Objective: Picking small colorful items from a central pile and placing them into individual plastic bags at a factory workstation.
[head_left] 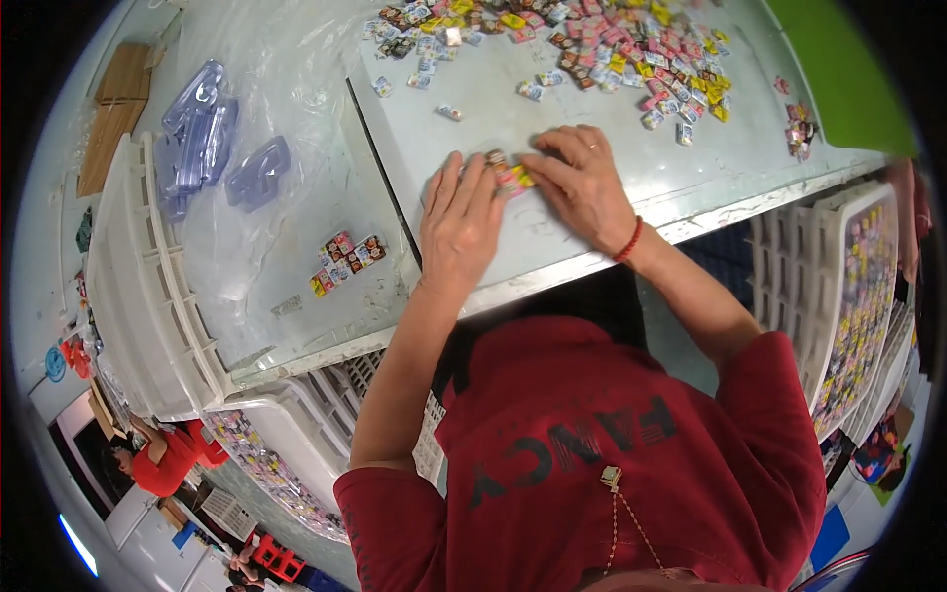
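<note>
Between my hands lies a short row of small printed carton-shaped pieces, pink, yellow and brown. My left hand rests on the tabletop with fingers stretched out, its fingertips beside the row's left end and partly covering it. At the right end, my right hand has bent fingers, with thumb and forefinger closed on the yellow piece. A red bracelet circles that wrist. Just beyond the hands a single loose piece lies on the table. A large scattered heap of similar pieces spreads along the far side.
To the left sit a small joined block of pieces and clear bluish plastic boxes on plastic film. White trays filled with pieces stand below the table at right; more stacked trays are at lower left. A person in red is farther off.
</note>
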Demonstrator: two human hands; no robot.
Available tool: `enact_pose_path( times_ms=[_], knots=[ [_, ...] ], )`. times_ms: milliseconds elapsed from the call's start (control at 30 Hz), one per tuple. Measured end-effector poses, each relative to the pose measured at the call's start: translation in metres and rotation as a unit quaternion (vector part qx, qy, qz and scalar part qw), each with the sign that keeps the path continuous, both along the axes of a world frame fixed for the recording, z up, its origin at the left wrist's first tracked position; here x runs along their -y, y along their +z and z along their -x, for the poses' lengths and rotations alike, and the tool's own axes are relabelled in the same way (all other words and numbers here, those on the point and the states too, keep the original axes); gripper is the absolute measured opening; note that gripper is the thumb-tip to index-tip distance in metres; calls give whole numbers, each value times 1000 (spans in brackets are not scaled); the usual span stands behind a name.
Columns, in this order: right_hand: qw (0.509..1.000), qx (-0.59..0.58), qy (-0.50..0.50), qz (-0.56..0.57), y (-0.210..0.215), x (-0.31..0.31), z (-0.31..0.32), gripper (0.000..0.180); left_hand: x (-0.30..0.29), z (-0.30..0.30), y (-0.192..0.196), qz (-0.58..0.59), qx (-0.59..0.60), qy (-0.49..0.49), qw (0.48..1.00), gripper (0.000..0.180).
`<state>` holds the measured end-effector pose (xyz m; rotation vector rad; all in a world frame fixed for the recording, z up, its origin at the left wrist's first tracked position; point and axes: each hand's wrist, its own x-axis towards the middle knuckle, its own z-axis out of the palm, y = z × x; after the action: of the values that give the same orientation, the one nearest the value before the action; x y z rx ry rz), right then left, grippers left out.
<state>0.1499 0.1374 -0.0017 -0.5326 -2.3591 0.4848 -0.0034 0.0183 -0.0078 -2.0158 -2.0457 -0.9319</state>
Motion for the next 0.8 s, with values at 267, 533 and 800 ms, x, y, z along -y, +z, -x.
enact_pose_path(
  times_ms=[267,533,800],
  knots=[
    [992,117,50,-6,13,11,-11,57,19,-1,13,166,5,-42,985,81],
    [987,153,18,-49,14,16,-16,59,60,12,17,17,153,122,981,52],
    [980,88,-85,159,14,-8,-15,32,51,8,21,89,568,196,794,29]
  ],
)
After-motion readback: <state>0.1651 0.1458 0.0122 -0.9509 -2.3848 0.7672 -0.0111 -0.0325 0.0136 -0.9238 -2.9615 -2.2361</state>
